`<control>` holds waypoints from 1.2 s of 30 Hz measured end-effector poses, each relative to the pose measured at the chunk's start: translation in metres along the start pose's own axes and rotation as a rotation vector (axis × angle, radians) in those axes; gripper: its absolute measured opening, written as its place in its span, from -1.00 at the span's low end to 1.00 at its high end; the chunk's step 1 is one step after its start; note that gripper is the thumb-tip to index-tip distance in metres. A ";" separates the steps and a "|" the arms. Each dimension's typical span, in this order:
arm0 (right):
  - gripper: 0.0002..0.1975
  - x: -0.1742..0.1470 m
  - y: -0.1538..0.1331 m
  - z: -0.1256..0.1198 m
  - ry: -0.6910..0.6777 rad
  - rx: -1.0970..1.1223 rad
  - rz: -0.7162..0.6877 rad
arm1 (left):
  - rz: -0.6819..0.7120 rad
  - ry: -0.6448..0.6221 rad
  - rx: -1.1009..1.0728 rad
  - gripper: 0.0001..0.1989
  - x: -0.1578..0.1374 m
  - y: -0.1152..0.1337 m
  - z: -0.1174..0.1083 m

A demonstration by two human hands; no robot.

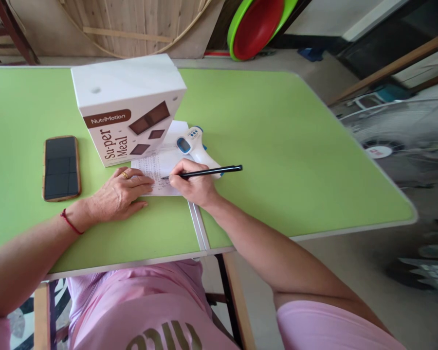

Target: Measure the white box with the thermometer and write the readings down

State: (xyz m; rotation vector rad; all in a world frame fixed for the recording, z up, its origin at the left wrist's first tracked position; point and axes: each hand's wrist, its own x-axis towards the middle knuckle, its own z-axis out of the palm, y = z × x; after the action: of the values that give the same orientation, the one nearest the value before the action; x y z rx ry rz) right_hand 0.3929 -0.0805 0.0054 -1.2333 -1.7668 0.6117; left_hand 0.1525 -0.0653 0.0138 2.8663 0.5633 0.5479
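A black pen (219, 170) is gripped in my right hand (195, 182), its tip touching a white sheet of paper (168, 165) that bears rows of handwriting. My left hand (118, 194), with a ring on one finger, lies flat with its fingertips on the paper's left edge. Just beyond my right hand a white and blue infrared thermometer (197, 148) lies partly on the paper. A white "NutriMotion Su-per Meal" box (131, 124) stands upright behind my left hand and hides part of the paper.
A phone (61, 167) in a brown case lies left of the box on the green table (270, 136). A metal seam (198, 226) crosses the table's near side. Past the table's right edge stands a fan (383, 148). Red and green basins (257, 29) lean beyond the far edge.
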 end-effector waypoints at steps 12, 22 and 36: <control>-0.87 0.001 0.001 -0.002 -0.044 0.021 0.014 | 0.015 0.014 0.002 -0.66 -0.001 -0.002 0.002; -0.88 0.000 -0.002 0.001 0.021 0.038 0.019 | 0.024 0.026 0.011 -0.66 0.000 -0.001 0.002; -0.84 0.000 0.000 0.001 -0.030 0.004 0.011 | 0.003 0.001 0.001 -0.67 0.000 -0.001 0.001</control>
State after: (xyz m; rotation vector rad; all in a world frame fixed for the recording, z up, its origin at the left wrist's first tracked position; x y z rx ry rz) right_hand 0.3925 -0.0801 0.0048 -1.2377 -1.7835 0.6426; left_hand 0.1522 -0.0642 0.0128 2.8683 0.5596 0.5503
